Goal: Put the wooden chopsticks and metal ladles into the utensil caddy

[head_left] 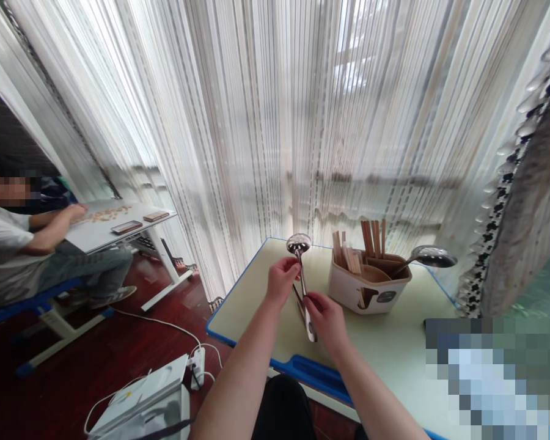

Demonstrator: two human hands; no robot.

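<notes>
My left hand (282, 280) is closed round the upper handle of a metal slotted spoon (299, 244), whose round bowl points up and away from me. My right hand (326, 319) grips the lower end of the same handle, and a second dark, thin utensil lies against it under my fingers. Both hands hover over the pale green table (252, 305) with its blue edge. Just right of my hands stands a white utensil holder (366, 292) with wooden sticks and spatulas upright in it. A metal ladle (428, 256) leans out of the holder to the right.
Sheer striped curtains hang behind the table. At the left a seated person works at a white desk (119, 226) holding small objects. A power strip (197, 363), white cables and a white box (142, 403) lie on the dark red floor. A blurred patch covers the table's right side.
</notes>
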